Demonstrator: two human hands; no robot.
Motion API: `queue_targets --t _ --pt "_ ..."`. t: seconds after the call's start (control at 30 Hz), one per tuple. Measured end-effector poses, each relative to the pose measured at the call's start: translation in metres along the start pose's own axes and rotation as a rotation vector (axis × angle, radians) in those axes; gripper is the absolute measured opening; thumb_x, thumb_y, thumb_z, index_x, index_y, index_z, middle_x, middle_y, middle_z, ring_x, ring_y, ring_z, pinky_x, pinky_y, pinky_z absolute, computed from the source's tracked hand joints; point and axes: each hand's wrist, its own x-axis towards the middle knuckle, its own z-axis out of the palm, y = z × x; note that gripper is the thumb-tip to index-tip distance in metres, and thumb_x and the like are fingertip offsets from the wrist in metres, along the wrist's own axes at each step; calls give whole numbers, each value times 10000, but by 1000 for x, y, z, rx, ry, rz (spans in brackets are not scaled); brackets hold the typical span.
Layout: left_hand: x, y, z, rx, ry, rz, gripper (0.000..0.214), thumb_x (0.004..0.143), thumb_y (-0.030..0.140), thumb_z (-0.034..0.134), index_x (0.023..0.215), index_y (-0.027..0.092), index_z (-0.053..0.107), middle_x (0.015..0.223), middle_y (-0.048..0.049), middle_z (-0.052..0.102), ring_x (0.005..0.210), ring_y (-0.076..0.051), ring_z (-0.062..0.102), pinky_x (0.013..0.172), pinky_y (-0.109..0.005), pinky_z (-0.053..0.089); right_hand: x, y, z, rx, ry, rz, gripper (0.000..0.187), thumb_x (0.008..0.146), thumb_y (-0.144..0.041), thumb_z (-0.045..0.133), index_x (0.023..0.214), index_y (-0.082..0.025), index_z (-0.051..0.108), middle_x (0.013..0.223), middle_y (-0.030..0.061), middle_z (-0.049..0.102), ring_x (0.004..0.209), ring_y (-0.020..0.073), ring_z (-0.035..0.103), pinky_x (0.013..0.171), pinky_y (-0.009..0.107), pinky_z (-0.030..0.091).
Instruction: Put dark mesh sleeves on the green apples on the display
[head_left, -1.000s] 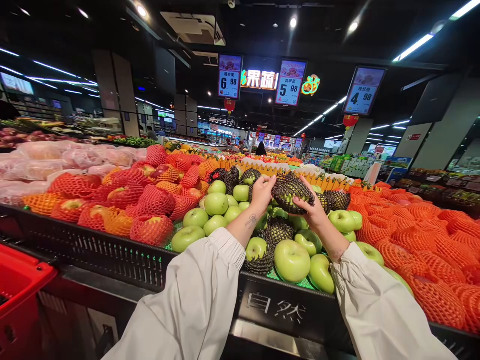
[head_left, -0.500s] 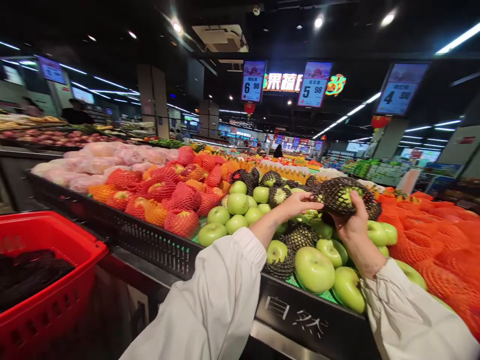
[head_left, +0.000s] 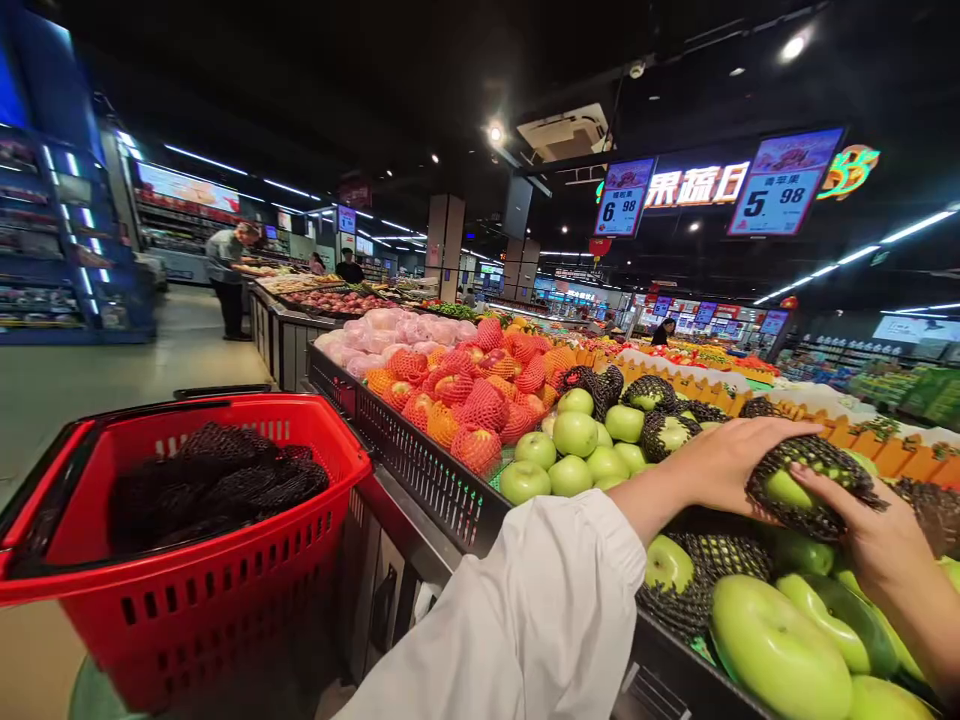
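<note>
L hand [head_left: 724, 462] & R hand [head_left: 874, 535] fingers curled, gripping netted apple [head_left: 806, 485] (black foam sleeve).

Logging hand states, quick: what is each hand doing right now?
Left hand: closed on the netted green apple, gripping its left side.
Right hand: closed on the same apple, from the right.

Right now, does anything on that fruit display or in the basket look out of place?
Yes: the red basket holds only loose black foam nets, no fruit. Both hands grip a netted green apple over the bare ones.
</note>
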Motion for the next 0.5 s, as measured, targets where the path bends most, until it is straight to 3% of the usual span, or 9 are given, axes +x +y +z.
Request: queue_targets --t 0.13,0.23,0.27,0.33,0.4,0.43,0.5 --pt "0 -5 5 44 58 -22 868 750 341 800 1481 117 390 1487 -177 535 1395 -326 514 1201 -421 420 5 7 -6 70 -116 74 671 200 -598 958 763 -313 731 984 124 736 926 373 700 898 578 569" --pt "-2 -7 8 91 170 -71 899 734 405 821 1467 116 389 1466 -197 546 1376 -316 531 1192 -420 426 7 7 -8 154 -188 84 712 430 -945 690 751 -310 705 1034 186 722 996 375 703 765 532 597" --pt "-3 -7 8 94 205 -103 925 721 417 830 1475 139 372 1476 -188 540 1381 -308 529 1192 -421 422 8 7 -8 173 -193 101 731 503 -984 593 746 -303 701 1036 202 717 999 373 702 735 526 597" --pt "-4 -5 7 88 252 -177 958 696 397 846 1486 193 346 1495 -164 528 1394 -295 522 1191 -420 421 11 6 -9 179 -161 136 642 525 -900 678 722 -289 686 997 193 711 969 360 699 707 507 595" --pt "-5 -1 5 77 264 -210 959 675 373 856 1476 213 354 1488 -151 536 1396 -291 525 1182 -416 429 16 7 -9 175 -99 114 502 378 -588 914 646 -277 625 889 126 693 894 326 690 701 472 593" --pt "-5 0 5 66 263 -206 952 668 376 859 1465 209 367 1482 -151 540 1391 -293 530 1177 -413 433 18 9 -9 189 -61 69 486 327 -441 942 615 -271 589 822 86 666 844 299 680 701 457 591" --pt "-5 4 6 30 258 -169 945 652 426 864 1441 199 396 1462 -150 558 1356 -294 561 1163 -409 446 22 11 -11 248 31 -49 453 336 -343 912 611 -266 560 729 26 603 753 251 647 711 454 588"
